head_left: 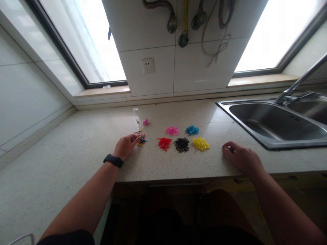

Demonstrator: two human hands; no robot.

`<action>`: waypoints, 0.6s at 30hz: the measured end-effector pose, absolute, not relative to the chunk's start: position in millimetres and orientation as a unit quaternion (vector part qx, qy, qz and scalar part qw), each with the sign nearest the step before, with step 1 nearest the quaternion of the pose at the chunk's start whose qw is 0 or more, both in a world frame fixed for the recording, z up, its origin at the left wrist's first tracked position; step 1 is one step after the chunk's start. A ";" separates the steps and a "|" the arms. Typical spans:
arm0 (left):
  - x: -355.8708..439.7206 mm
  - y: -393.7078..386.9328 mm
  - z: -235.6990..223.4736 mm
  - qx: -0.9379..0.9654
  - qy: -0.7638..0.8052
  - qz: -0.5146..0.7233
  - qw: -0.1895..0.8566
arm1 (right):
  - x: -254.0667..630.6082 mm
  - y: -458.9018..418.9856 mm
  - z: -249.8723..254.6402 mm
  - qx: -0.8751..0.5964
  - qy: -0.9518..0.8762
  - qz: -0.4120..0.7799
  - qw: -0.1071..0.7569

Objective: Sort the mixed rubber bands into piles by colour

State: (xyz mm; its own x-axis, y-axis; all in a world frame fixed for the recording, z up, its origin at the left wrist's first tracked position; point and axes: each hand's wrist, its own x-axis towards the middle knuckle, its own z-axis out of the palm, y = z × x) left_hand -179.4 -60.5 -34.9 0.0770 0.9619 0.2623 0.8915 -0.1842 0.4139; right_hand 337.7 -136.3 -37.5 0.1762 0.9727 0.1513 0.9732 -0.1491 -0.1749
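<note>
My left hand (127, 146), with a dark band on its wrist, reaches into a small pile of mixed-colour bits (141, 139) that look like little rubber bands. Its thumb and fingertips are pinched together there; what lies between them is too small to make out. To the right are sorted heaps: pink (172, 130), blue (192, 130), red (165, 144), black (182, 144) and yellow (201, 144). My right hand (240, 156) rests on the counter right of the yellow heap, fingers curled in, with nothing visible in it.
A clear plastic bottle (137, 117) and a pink cap-like piece (145, 122) are behind the mixed pile. A steel sink (270, 144) with a faucet (288, 92) is set into the pale speckled counter (76, 143) at right. A wall socket (148, 66) and pipes are above.
</note>
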 end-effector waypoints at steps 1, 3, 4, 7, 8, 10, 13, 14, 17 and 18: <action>-179.6 -60.4 -34.9 0.730 0.636 0.240 0.073 | 338.2 -136.1 -38.3 -0.758 -0.642 -0.003 0.117; -179.9 -60.3 -34.8 0.729 0.638 0.239 0.071 | 339.0 -135.7 -39.2 -0.759 -0.641 -0.002 0.115; -179.9 -60.3 -34.8 0.729 0.638 0.238 0.069 | 339.1 -135.6 -39.3 -0.760 -0.641 -0.001 0.113; -179.6 -60.5 -34.6 0.732 0.635 0.237 0.067 | 338.6 -135.8 -38.4 -0.762 -0.639 0.004 0.108; -179.3 -60.6 -34.5 0.732 0.635 0.236 0.066 | 338.2 -135.9 -38.0 -0.762 -0.638 0.004 0.107; -178.8 -60.7 -34.3 0.731 0.637 0.235 0.063 | 337.6 -136.2 -37.2 -0.762 -0.638 0.003 0.107; -178.4 -60.7 -34.0 0.731 0.640 0.231 0.056 | 337.3 -136.4 -37.0 -0.763 -0.638 0.005 0.107; -178.4 -60.7 -33.8 0.731 0.640 0.230 0.054 | 337.4 -136.5 -37.1 -0.762 -0.638 0.004 0.107; -178.7 -60.6 -33.3 0.729 0.643 0.226 0.058 | 338.2 -136.9 -37.7 -0.758 -0.643 0.000 0.106; -178.8 -60.5 -33.3 0.728 0.644 0.227 0.061 | 338.4 -137.0 -37.8 -0.757 -0.644 0.000 0.106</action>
State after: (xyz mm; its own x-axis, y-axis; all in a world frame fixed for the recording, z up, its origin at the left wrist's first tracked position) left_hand -178.8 -60.5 -33.3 0.0686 0.9655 0.2514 0.9102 -0.1637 0.3805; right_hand 338.4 -137.0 -37.8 0.1694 0.9759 0.1374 0.9761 -0.1469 -0.1600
